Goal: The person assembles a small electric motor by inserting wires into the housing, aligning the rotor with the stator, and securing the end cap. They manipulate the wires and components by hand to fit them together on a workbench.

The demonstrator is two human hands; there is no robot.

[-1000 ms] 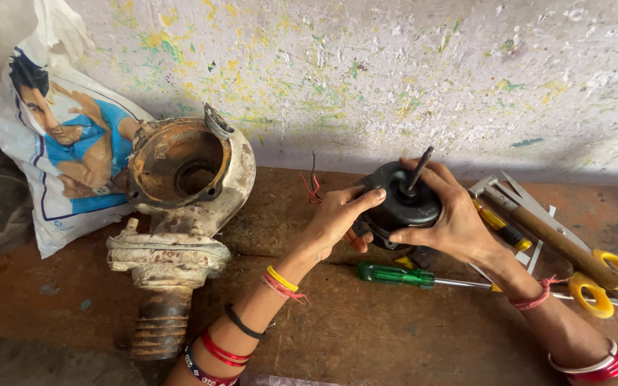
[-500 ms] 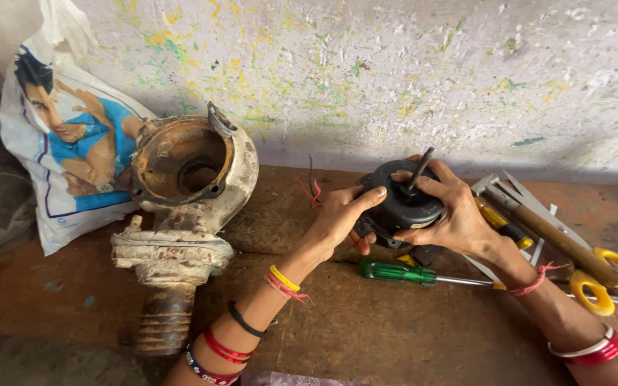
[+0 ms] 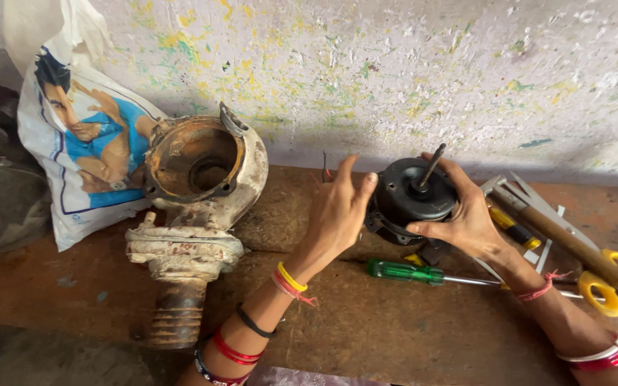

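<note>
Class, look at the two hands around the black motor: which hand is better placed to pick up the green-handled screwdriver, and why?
Probably the left hand. It is open beside the black motor, gripping nothing. The right hand wraps around the motor and steadies it. The green-handled screwdriver lies on the bench just below both hands.

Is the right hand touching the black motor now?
Touching. The head view shows the right hand wrapped around the black motor, thumb on its front rim and fingers behind it.
</note>
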